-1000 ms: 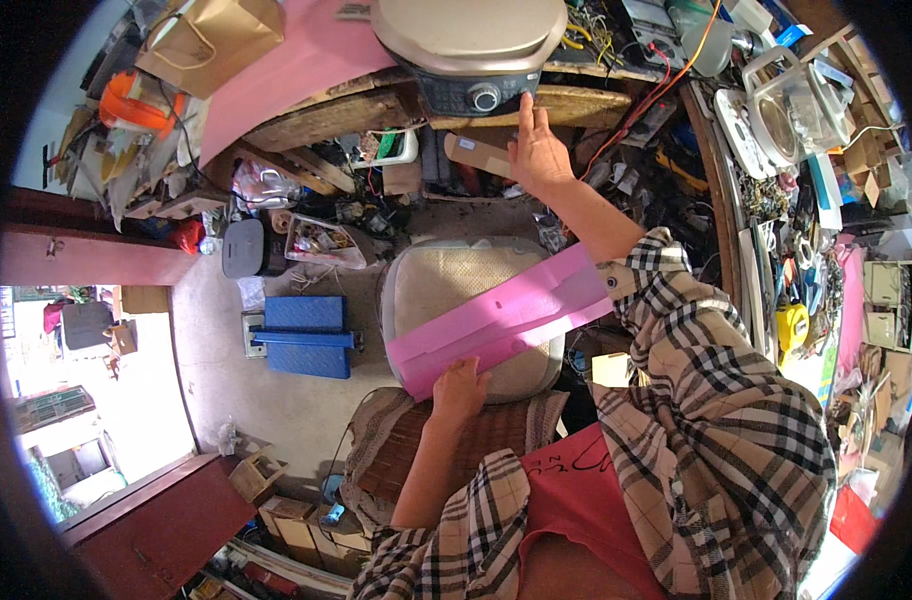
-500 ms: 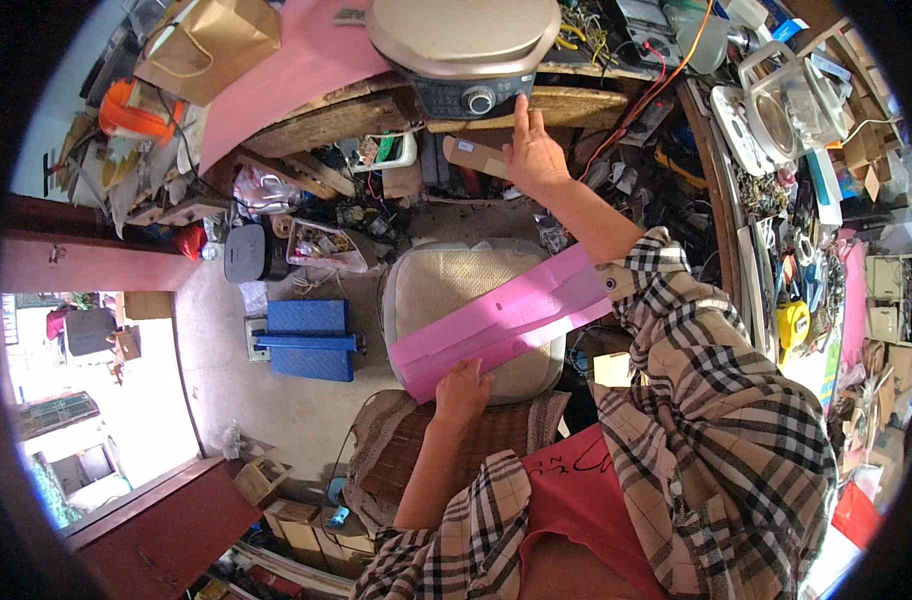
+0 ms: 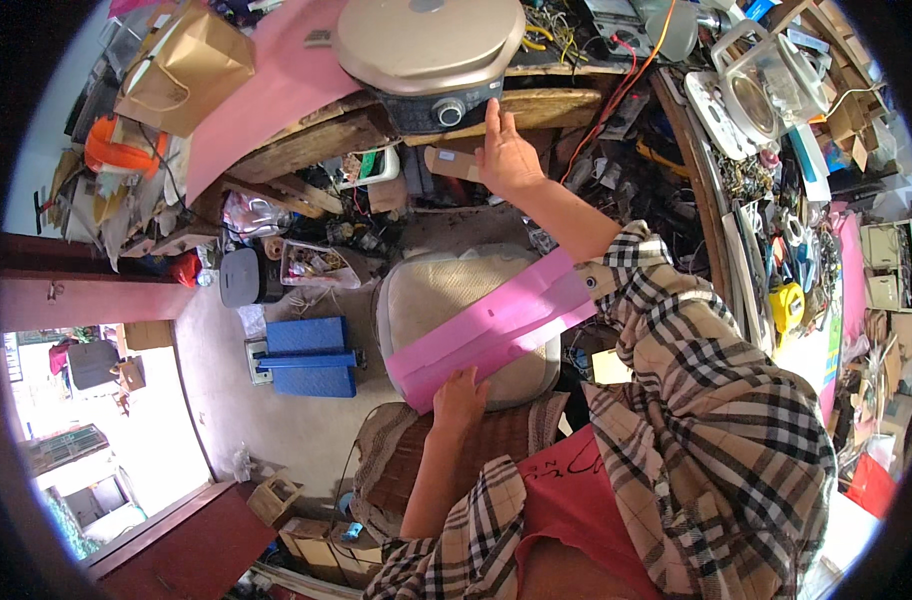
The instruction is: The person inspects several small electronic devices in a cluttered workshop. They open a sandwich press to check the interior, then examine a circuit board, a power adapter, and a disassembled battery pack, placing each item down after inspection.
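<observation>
My left hand (image 3: 459,400) grips the lower edge of a long pink folded sheet (image 3: 476,330), its thumb and fingers closed on it. The sheet slants up to the right over a stool seat, and its far end passes beside my right sleeve. Reaching forward, my right hand (image 3: 507,155) has its fingers stretched out and holds nothing. Its fingertips are at the right edge of the dark front panel of a beige-lidded electric cooker (image 3: 431,45). A round silver knob (image 3: 447,112) sits on that panel. Whether the fingertips press a button cannot be made out.
The cooker stands on a cluttered workbench with a worn wooden edge (image 3: 546,108). A padded seat (image 3: 416,300) is below my hands. Blue folded panels (image 3: 311,357) lie on the floor at left. A paper bag (image 3: 191,75) and an orange helmet-like object (image 3: 119,146) stand at far left.
The view has shifted, so the cooker and bench sit further left and lower. My right hand stays at the cooker's panel, and my left hand keeps its hold on the pink sheet.
</observation>
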{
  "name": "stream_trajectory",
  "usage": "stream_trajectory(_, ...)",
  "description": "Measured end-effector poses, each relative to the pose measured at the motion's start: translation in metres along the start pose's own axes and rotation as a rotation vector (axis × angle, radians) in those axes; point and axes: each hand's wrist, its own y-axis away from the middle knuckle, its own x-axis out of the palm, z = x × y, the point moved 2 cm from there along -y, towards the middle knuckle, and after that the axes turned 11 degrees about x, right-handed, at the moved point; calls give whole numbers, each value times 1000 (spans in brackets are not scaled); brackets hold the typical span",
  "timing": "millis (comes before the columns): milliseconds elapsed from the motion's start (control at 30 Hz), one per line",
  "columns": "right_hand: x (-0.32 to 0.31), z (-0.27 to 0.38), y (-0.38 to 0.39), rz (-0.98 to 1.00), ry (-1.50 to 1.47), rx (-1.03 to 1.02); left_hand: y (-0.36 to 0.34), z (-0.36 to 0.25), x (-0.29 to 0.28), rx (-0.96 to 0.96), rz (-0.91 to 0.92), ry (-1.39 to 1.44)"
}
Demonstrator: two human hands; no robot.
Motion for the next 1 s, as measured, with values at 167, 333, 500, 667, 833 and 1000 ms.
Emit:
stream_trajectory(167, 1, -4, -3, 36, 95, 23, -1, -3, 0, -16, 44, -14)
stream_trajectory(333, -1, -3, -3, 69, 70, 24, -1, -5, 0, -6, 26, -14)
stream_trajectory(500, 2, -5, -4, 52, 80, 4, -1, -3, 3, 20, 6, -11)
stream_trajectory(667, 3, -7, -2, 6, 77, -14, -1, 2, 9, 34, 0, -16)
stream_trajectory(833, 0, -6, -3, 10, 34, -12, 0, -2, 6, 20, 3, -21)
stream_trajectory(1000, -4, -10, -1, -123, -64, -39, -15, 6, -11, 79, -21, 18)
